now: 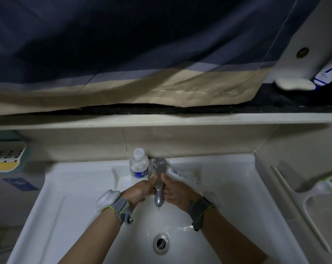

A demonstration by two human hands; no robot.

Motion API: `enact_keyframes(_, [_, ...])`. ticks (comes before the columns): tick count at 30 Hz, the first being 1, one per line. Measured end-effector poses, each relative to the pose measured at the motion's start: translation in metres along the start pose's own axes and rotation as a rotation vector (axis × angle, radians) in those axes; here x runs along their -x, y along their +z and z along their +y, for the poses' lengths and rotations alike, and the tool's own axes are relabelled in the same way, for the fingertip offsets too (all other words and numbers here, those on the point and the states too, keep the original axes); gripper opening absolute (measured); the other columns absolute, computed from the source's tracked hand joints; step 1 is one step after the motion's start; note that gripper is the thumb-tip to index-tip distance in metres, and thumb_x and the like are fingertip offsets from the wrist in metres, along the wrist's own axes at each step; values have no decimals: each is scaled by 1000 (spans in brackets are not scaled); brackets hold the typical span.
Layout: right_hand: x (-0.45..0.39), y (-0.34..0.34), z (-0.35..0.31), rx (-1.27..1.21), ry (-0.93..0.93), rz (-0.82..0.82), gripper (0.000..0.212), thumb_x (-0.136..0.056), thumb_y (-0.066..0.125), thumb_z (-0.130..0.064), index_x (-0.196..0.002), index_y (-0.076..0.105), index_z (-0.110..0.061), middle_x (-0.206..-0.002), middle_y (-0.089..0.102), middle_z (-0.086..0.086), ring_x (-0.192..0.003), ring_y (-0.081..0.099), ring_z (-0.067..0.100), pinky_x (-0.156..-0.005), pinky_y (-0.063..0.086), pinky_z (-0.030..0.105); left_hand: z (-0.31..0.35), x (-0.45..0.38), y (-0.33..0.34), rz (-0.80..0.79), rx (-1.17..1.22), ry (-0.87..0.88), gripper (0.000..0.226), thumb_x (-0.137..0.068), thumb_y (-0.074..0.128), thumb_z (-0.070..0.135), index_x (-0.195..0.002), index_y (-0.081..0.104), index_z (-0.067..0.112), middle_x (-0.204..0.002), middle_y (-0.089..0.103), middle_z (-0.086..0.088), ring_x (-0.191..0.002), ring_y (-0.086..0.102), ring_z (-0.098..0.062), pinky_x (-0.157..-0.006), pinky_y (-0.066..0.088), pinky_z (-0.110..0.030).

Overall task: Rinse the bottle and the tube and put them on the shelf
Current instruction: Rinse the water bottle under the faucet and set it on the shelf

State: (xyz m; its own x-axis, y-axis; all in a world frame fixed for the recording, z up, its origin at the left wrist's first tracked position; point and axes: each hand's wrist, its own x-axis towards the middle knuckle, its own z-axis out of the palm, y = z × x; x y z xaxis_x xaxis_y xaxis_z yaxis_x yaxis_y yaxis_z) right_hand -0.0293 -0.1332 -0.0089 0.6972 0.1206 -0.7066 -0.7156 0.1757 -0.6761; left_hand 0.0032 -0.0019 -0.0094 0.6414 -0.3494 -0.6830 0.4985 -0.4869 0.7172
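A small clear water bottle point(139, 164) with a white cap and blue label stands upright on the back rim of the white sink point(70, 197), just left of the grey faucet point(159, 180). A white tube point(182, 175) lies flat on the rim right of the faucet. My left hand point(139, 190) and my right hand point(177, 194) meet under the faucet spout, one on each side. Their fingers are hidden beneath the spout. A thin trickle of water falls from the spout tip. The right thumb sits close to the tube's near end; I cannot tell if they touch.
The shelf point(199, 119) is a long ledge above the sink, partly draped by a dark blue and tan curtain point(123, 63). At its right end lie a white soap-like lump point(294, 83) and a blue-and-white tube point(328, 72). A soap dish point(7, 157) hangs at left. The drain point(160, 243) is below.
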Motion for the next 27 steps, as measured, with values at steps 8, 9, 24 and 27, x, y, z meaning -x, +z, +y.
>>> enact_keyframes(8, [-19, 7, 12, -14, -13, 37, 63, -93, 41, -50, -141, 40, -9, -144, 49, 13, -133, 46, 27, -111, 32, 36, 5, 6, -7, 23, -72, 3, 59, -96, 22, 50, -132, 50, 12, -138, 54, -7, -129, 47, -21, -113, 26, -44])
enact_keyframes(9, [-22, 7, 14, -33, -13, 40, 63, -92, 42, -50, -141, 40, -9, -144, 48, 13, -134, 45, 27, -112, 30, 37, 5, 6, -8, 25, -77, 3, 60, -96, 22, 50, -132, 49, 12, -138, 54, -7, -129, 47, -21, -113, 27, -43])
enact_keyframes(24, [-35, 20, 17, -95, 5, 156, 54, -92, 51, -37, -130, 50, 1, -134, 57, 19, -125, 54, 30, -104, 41, 36, -1, -12, -22, 72, -82, 103, 33, -100, 29, 23, -113, 54, 7, -95, 55, -6, -71, 47, -3, -49, 40, 2])
enact_keyframes(27, [-38, 21, 16, -113, 14, 175, 53, -91, 52, -37, -129, 51, 0, -133, 58, 19, -124, 55, 29, -101, 43, 35, -4, -16, -27, 64, -90, 103, 32, -100, 31, 24, -103, 57, 6, -91, 55, -7, -77, 49, -11, -72, 41, -13])
